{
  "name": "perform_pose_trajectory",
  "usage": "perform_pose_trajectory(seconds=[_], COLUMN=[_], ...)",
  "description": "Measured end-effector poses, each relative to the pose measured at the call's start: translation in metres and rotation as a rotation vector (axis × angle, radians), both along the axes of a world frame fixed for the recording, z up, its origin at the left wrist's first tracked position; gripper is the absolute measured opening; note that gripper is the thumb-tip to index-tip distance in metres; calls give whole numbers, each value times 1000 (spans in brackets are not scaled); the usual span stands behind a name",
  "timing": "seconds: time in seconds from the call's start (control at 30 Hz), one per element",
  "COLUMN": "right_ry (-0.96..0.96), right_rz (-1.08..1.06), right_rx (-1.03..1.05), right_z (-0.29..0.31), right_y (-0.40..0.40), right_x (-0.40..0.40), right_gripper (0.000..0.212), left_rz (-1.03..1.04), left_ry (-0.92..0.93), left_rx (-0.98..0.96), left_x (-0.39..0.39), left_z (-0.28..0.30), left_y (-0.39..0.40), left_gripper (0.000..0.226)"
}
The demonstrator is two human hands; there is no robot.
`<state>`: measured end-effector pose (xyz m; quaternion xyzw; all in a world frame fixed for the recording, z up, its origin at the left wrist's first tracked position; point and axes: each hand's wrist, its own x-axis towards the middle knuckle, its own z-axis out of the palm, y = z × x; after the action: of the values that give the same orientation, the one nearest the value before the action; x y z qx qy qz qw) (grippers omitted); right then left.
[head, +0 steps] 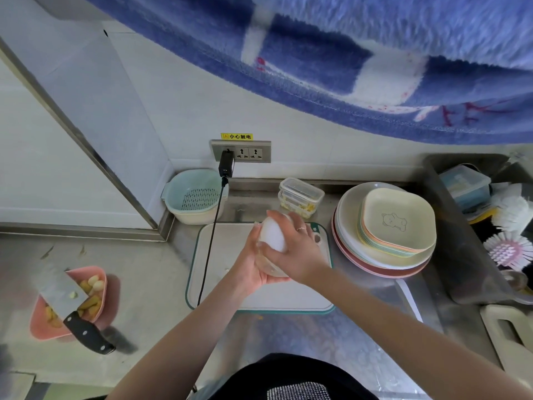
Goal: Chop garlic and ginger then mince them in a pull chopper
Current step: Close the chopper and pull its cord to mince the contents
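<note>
My right hand (291,252) wraps the white lid of the pull chopper (272,241); my left hand (253,268) cups its clear bowl from below, above the cutting board (219,255) on the bench (150,272). Judged light, rigid, smooth plastic, possibly slippery; grip lid rim and bowl base. Yellow label (236,136) above the socket (241,151): "小心触电".

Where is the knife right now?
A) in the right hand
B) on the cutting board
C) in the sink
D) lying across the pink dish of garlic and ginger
D: the knife lies across the pink dish at the left of the counter, and both hands grip the pull chopper over the cutting board.
</note>
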<state>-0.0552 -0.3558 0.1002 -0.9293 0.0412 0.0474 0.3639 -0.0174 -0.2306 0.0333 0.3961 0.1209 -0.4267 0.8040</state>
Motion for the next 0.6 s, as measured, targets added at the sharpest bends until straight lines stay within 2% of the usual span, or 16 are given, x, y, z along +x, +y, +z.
perform_pose_trajectory(seconds=[0.13,0.2,0.3,0.4,0.47,0.53,0.6], right_ry=[79,114,203,343,379,328,249], right_rz=[-26,-77,-133,-184,-221,-241,-190], right_rx=[-53,-139,-247,-76,130,329,373], right_z=[-5,-10,-28,-47,-57,-66,-71], right_y=[3,4,10,16,12,3,-3], right_x=[8,12,11,12,10,0,-14], right_gripper=[71,76,81,81,71,60,58], left_rz=[-17,-11,50,156,245,282,229], left_ry=[43,37,7,-93,-183,-264,-410], left_rx=[-1,133,356,524,631,727,870], left_x=[1,4,6,9,12,15,17], left_z=[-1,3,3,0,-1,0,1], left_y=[5,5,11,13,11,8,4], left_gripper=[95,99,79,50,34,17,12])
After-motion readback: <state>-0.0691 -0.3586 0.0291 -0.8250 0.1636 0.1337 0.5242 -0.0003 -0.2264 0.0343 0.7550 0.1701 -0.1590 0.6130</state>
